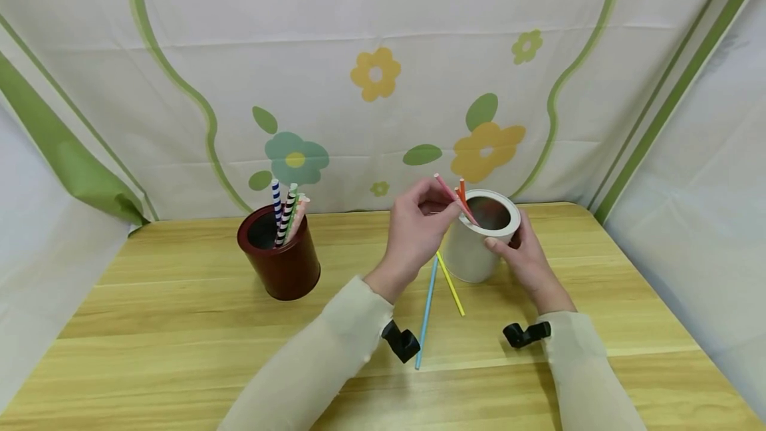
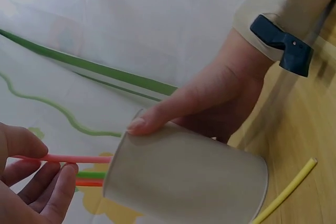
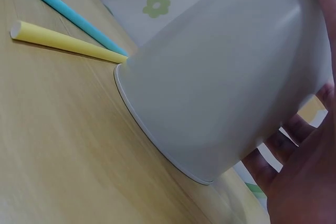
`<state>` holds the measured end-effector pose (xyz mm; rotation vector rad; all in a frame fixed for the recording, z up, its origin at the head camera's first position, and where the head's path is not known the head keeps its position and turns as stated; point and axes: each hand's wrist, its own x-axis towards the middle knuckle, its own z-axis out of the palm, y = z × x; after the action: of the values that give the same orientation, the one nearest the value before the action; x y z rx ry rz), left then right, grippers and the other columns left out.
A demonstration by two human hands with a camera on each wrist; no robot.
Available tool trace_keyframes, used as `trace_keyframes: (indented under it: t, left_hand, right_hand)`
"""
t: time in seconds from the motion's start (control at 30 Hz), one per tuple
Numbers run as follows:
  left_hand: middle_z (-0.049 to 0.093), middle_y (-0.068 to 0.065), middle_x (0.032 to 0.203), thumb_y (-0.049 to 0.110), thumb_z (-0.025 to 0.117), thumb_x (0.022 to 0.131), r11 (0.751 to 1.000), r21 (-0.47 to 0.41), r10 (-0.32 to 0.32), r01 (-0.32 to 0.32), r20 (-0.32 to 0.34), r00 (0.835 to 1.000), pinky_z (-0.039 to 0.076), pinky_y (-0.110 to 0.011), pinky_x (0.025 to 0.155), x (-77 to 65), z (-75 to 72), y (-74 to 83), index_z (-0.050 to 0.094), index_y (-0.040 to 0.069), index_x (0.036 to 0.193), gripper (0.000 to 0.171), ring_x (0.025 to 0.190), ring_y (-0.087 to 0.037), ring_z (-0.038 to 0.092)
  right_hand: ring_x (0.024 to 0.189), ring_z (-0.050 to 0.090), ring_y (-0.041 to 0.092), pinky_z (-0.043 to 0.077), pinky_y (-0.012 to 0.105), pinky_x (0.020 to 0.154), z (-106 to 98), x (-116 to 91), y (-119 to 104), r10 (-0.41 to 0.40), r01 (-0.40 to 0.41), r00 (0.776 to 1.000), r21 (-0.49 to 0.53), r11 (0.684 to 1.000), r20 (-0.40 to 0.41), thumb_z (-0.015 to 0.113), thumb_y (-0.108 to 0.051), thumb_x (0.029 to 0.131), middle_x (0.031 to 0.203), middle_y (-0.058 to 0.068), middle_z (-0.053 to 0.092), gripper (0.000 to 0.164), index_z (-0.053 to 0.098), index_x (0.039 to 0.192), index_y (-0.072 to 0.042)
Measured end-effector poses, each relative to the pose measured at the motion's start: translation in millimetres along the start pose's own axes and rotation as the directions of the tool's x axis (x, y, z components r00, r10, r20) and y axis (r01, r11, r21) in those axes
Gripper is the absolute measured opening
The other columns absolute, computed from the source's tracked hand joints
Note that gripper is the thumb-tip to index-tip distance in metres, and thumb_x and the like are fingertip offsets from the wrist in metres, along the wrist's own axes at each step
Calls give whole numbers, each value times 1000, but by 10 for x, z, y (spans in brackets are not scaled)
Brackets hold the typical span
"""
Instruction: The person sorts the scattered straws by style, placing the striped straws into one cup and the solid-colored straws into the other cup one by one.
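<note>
My left hand (image 1: 420, 221) pinches a pink straw (image 1: 449, 189) whose lower end is inside the mouth of a white can (image 1: 473, 255). In the left wrist view, a green straw (image 2: 92, 174) and a red-orange straw (image 2: 89, 183) also stick out of that can, beside the pink one. Round the can's right side, my right hand (image 1: 526, 255) holds it, thumb near the rim and fingers behind. A yellow straw (image 1: 451, 287) and a light blue straw (image 1: 427, 311) lie on the table just left of the can.
To the left stands a dark red can (image 1: 287, 275) holding several straws, some striped (image 1: 286, 215). Both cans are on a wooden table (image 1: 179, 338). A white curtain (image 1: 371, 5) with printed flowers hangs behind the table's back edge.
</note>
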<state>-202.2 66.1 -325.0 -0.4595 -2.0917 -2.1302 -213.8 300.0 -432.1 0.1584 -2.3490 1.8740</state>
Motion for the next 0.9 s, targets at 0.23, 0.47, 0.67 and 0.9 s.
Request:
trace_keyframes:
  t: [0.23, 0.47, 0.67, 0.9]
  left_hand:
    - [77, -14, 97, -2, 76, 94, 999, 48, -12, 10, 49, 999, 59, -18, 81, 50, 93, -121, 76, -1, 103, 9, 81, -5, 67]
    - [77, -13, 97, -1, 76, 94, 998, 64, -14, 11, 58, 998, 60, -19, 81, 64, 119, -175, 77, 0, 103, 9, 83, -7, 68]
    - [77, -9, 100, 2, 75, 96, 996, 92, -23, 17, 58, 998, 59, -19, 84, 60, 120, -188, 77, 2, 106, 11, 87, -7, 68]
    - [78, -9, 101, 4, 75, 96, 995, 99, -25, 20, 50, 998, 60, -20, 85, 52, 119, -199, 78, 3, 108, 13, 88, -7, 69]
  right_hand:
    - [134, 46, 4, 41, 9, 103, 6, 0, 20, -17, 17, 1000, 12, 1000, -3, 69, -7, 102, 144, -16, 48, 60, 38, 151, -22]
    - [135, 45, 4, 41, 9, 104, 3, 2, 28, -18, 18, 1000, 10, 1000, -6, 70, -9, 102, 146, -13, 47, 62, 37, 154, -19]
    - [136, 45, 4, 41, 9, 104, 1, -2, 32, -6, 7, 1000, 9, 1000, -11, 70, -10, 103, 147, -12, 47, 63, 36, 155, -20]
    - [136, 44, 5, 41, 9, 104, 11, 2, 32, -6, 6, 1000, 12, 1000, -9, 69, -10, 103, 147, -13, 47, 62, 37, 154, -21]
